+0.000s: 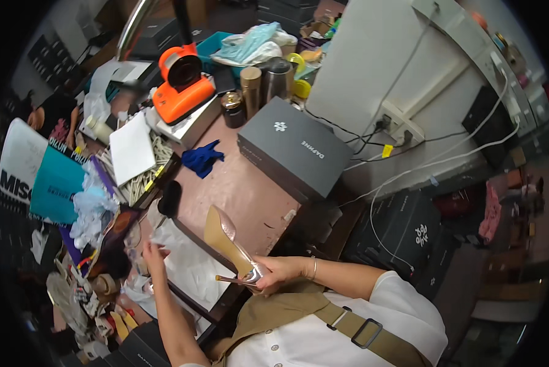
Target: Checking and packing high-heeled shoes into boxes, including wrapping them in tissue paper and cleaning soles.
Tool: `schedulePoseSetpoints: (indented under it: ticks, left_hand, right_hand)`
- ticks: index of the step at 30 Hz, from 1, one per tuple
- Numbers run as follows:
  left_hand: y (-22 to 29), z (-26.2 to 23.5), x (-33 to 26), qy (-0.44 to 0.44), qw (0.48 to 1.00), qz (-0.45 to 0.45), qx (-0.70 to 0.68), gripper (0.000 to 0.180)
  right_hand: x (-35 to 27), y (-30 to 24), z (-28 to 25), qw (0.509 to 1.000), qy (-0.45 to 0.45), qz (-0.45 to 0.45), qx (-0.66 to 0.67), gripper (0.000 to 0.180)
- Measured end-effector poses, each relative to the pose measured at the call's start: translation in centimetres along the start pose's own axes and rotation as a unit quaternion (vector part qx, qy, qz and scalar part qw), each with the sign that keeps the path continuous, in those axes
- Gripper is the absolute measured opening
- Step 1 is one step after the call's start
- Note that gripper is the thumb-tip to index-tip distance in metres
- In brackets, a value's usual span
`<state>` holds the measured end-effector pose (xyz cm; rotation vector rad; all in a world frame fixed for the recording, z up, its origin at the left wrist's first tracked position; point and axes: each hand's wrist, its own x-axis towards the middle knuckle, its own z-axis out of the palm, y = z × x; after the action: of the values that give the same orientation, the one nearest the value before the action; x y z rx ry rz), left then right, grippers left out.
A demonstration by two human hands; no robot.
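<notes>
A high-heeled shoe (230, 244) in shiny pale pink with a tan sole is held in my right hand (275, 273). My fingers wrap round its heel end; the toe points away from me and the thin metallic heel sticks out to the left. My left hand (155, 255) is away from the shoe, its fingers slightly curled and apart. Beside it are crumpled clear plastic and a sheet of white tissue paper (192, 260), which lies in an open drawer or tray at the table's near edge. I see nothing held in the left hand.
On the pink tabletop (225, 189) are a dark grey shoebox (296, 147), a blue cloth (203, 159), a black oval object (170, 199) and an orange device (182, 98). Clutter and bags crowd the left. Cables (384, 183) hang at right near stacked boxes (393, 229).
</notes>
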<state>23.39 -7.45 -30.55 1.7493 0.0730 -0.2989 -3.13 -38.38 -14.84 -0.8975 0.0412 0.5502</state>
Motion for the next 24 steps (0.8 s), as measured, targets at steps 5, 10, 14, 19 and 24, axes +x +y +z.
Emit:
schedulePoseSetpoints:
  ticks: [5, 10, 14, 19, 24]
  left_hand:
    - [15.4, -2.6, -10.8, -0.001, 0.983, 0.131, -0.125, 0.024]
    - [17.8, -2.0, -18.9, 0.017, 0.884, 0.308, 0.352, 0.029]
    - [16.3, 0.7, -25.2, -0.011, 0.858, 0.364, 0.363, 0.009]
    - [15.9, 2.3, -34.4, -0.072, 0.866, 0.367, 0.332, 0.037]
    - [13.5, 1.2, -42.5, -0.077, 0.853, 0.351, 0.379, 0.040]
  right_hand:
    - [-5.5, 3.8, 0.5, 0.979, -0.038, -0.028, 0.198, 0.072]
    - [-9.2, 6.8, 4.4, 0.990, -0.054, -0.087, 0.098, 0.083]
    - [-14.1, 6.5, 8.0, 0.982, -0.158, -0.088, -0.046, 0.116]
    - [-17.6, 8.6, 12.0, 0.962, -0.250, -0.076, -0.085, 0.097]
    - [-20.1, 13.4, 9.6, 0.984, -0.075, 0.075, -0.145, 0.072]
